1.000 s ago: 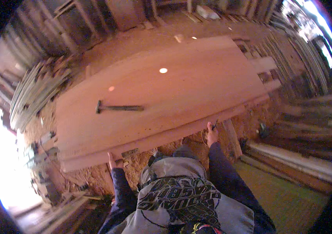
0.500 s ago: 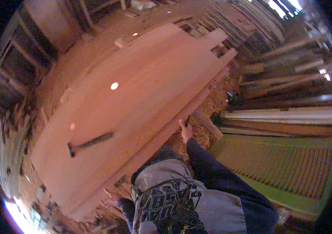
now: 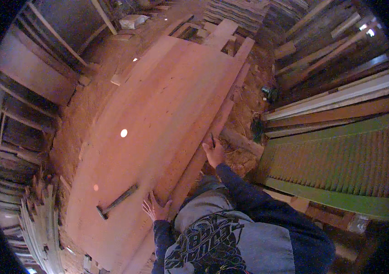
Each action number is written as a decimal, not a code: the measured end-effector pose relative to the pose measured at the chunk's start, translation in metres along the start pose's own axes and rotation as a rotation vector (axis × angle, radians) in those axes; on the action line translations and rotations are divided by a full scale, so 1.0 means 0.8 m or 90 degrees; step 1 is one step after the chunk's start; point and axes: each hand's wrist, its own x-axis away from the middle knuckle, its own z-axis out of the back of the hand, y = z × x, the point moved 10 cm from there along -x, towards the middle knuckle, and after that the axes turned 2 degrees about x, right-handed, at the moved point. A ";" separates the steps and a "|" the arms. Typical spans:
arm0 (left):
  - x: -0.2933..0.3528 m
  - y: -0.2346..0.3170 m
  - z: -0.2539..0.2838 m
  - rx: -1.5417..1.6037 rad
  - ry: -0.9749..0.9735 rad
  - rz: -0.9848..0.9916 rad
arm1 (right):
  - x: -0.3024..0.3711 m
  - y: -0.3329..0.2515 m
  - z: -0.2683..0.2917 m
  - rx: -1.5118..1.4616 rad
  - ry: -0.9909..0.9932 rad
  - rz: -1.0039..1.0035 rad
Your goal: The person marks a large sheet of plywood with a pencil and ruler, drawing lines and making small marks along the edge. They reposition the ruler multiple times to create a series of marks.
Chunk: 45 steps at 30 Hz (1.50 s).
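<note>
A large reddish-brown wooden panel [image 3: 167,105] lies lengthwise before me. My left hand [image 3: 156,208] rests on its near edge with the fingers spread, holding nothing. My right hand [image 3: 214,154] is closed at the panel's right edge, and a slim dark object [image 3: 212,138] sticks up past its fingers; its kind is too small to make out. To the left of my left hand, a hammer [image 3: 117,202] lies on the panel, its head toward the left.
Long boards [image 3: 333,98] are stacked at the right, above a green-framed slatted panel [image 3: 336,160]. A thick timber piece [image 3: 242,142] lies beyond my right hand. Narrow strips [image 3: 39,223] lean at the lower left. Sawdust covers the floor [image 3: 82,102].
My left hand has risen from below the panel's edge onto its surface. The view has turned, so the panel now runs more steeply. My right hand still grips the slim dark object.
</note>
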 end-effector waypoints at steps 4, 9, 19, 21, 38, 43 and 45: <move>-0.006 -0.012 -0.017 -0.030 -0.013 -0.010 | -0.007 -0.028 -0.001 0.157 -0.061 0.023; -0.009 -0.037 -0.035 -0.071 0.008 -0.043 | 0.001 -0.026 -0.038 -0.007 -0.132 0.033; -0.023 -0.058 -0.014 0.005 -0.083 -0.049 | -0.031 0.008 -0.081 -0.359 0.057 -0.099; -0.023 -0.043 0.002 -0.042 -0.038 -0.095 | -0.028 -0.021 -0.066 -0.339 0.032 -0.024; -0.009 -0.072 0.013 0.028 -0.113 -0.085 | -0.007 -0.085 -0.025 -0.202 -0.154 -0.063; -0.009 -0.069 0.019 0.000 -0.138 -0.042 | 0.002 -0.077 -0.037 -0.300 -0.203 -0.164; -0.009 -0.073 0.018 -0.003 -0.155 -0.019 | -0.003 -0.085 -0.029 -0.237 -0.164 -0.096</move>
